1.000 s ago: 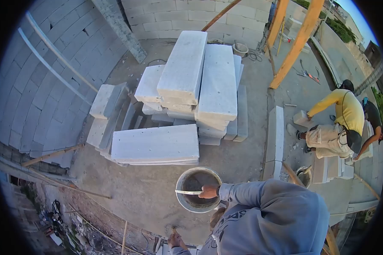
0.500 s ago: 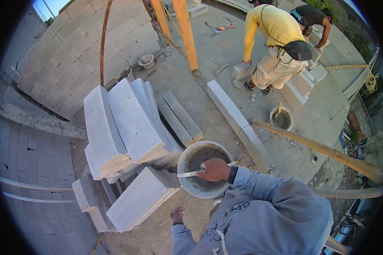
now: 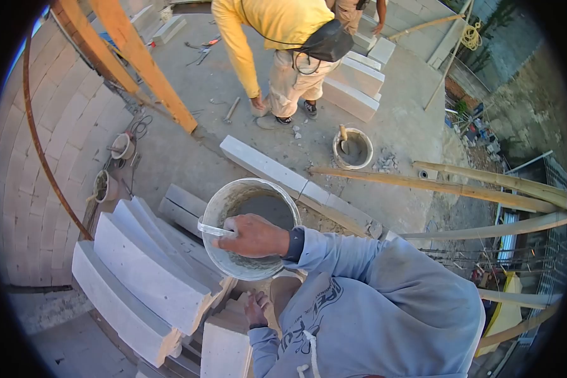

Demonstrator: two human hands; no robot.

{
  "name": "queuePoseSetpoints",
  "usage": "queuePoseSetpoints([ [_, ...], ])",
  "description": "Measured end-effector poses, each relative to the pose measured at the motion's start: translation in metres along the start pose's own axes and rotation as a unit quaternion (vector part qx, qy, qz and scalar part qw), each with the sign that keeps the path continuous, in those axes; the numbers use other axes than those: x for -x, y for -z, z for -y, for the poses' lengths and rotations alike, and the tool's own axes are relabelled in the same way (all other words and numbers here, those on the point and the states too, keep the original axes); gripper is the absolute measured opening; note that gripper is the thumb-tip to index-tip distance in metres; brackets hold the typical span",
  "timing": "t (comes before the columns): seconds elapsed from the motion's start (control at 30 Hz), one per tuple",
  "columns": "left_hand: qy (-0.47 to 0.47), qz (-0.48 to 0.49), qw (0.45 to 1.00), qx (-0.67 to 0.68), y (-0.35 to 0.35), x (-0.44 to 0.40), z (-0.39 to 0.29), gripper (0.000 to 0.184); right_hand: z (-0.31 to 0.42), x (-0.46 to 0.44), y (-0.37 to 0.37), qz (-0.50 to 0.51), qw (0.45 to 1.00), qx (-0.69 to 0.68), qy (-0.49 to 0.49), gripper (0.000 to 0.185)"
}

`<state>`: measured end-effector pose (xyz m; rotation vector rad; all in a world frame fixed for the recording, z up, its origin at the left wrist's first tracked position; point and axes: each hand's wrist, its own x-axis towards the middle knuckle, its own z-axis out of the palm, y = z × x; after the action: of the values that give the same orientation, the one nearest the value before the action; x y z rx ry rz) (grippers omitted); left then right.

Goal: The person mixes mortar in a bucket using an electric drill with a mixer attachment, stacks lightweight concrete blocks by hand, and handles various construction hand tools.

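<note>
My right hand (image 3: pixel 256 235) is closed around the handle of a bucket (image 3: pixel 215 255), which hangs in front of my torso. Grey wet mix (image 3: pixel 268 208) lies inside the bucket. Below it, near the block stack, is my left hand (image 3: pixel 256 307), its fingers loosely bent and slightly apart with nothing seen in them. Large white blocks (image 3: pixel 148 268) are stacked at the lower left, and another block (image 3: pixel 225 346) lies just beside my left hand.
A person in yellow (image 3: pixel 286 22) bends over beyond a row of blocks (image 3: pixel 264 165); another person's arm (image 3: pixel 380 12) shows behind. A mortar bucket (image 3: pixel 353 149) holds a trowel. Wooden poles (image 3: pixel 435 184) cross at right, orange posts (image 3: pixel 143 63) stand at upper left, and a hammer (image 3: pixel 232 109) lies on the floor.
The view has swung right and come nearer the row of blocks. The bucket, still in my right hand, appears larger and farther left. My left hand is now beside the stack.
</note>
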<state>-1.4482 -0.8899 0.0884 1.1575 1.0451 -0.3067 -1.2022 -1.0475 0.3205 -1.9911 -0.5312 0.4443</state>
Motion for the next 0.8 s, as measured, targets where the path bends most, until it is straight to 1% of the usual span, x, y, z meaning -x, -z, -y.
queuePoseSetpoints([
  [0.1,-0.017,0.055,0.997,0.058,-0.028,-0.021,-0.092,0.05,0.025,-0.035,0.023,-0.06,0.996,-0.061,0.022,0.051],
  [0.17,-0.08,0.105,0.985,0.109,-0.038,-0.046,-0.127,0.048,0.038,-0.062,0.034,-0.082,0.991,-0.096,0.031,0.05],
  [0.2,-0.112,0.125,0.976,0.138,-0.04,-0.055,-0.143,0.047,0.044,-0.074,0.038,-0.091,0.991,-0.09,0.027,0.049],
  [0.27,-0.071,0.151,0.978,0.128,-0.044,-0.08,-0.171,0.043,0.057,-0.098,0.049,-0.088,0.992,-0.082,0.041,0.048],
  [0.3,-0.06,0.147,0.979,0.132,-0.036,-0.092,-0.188,0.041,0.047,-0.114,0.049,-0.095,0.993,-0.045,0.059,0.046],
  [0.33,-0.045,0.13,0.984,0.115,-0.035,-0.1,-0.205,0.039,0.06,-0.122,0.061,-0.061,0.995,-0.077,0.025,0.045],
  [0.37,-0.029,0.107,0.988,0.103,-0.038,-0.106,-0.218,0.037,0.054,-0.137,0.061,-0.053,0.994,-0.096,-0.011,0.041],
  [0.43,-0.048,0.096,0.991,0.076,-0.035,-0.135,-0.231,0.036,0.059,-0.166,0.071,-0.019,0.984,-0.161,-0.069,0.036],
  [0.47,-0.032,0.076,0.993,0.088,-0.042,-0.144,-0.243,0.034,0.064,-0.181,0.074,-0.019,0.979,-0.183,-0.086,0.037],
  [0.5,-0.013,0.067,0.993,0.098,-0.049,-0.157,-0.258,0.033,0.067,-0.199,0.075,-0.012,0.98,-0.18,-0.083,0.039],
  [0.6,-0.003,0.112,0.979,0.17,-0.066,-0.204,-0.289,0.03,0.064,-0.265,0.086,-0.006,0.984,-0.157,-0.08,0.043],
  [0.67,0.005,0.088,0.974,0.21,-0.08,-0.216,-0.302,0.029,0.06,-0.308,0.095,0.013,0.987,-0.144,-0.074,0.045],
  [0.7,-0.007,0.083,0.972,0.221,-0.087,-0.228,-0.327,0.029,0.062,-0.328,0.099,0.033,0.988,-0.129,-0.072,0.045],
  [0.73,0.003,0.057,0.962,0.266,-0.098,-0.227,-0.354,0.027,0.064,-0.35,0.103,0.045,0.99,-0.114,-0.064,0.045],
  [0.77,-0.008,0.047,0.956,0.288,-0.109,-0.242,-0.373,0.026,0.063,-0.371,0.108,0.062,0.991,-0.099,-0.063,0.046],
  [0.8,-0.008,0.031,0.95,0.311,-0.117,-0.25,-0.379,0.026,0.058,-0.394,0.11,0.072,0.994,-0.076,-0.021,0.041],
])
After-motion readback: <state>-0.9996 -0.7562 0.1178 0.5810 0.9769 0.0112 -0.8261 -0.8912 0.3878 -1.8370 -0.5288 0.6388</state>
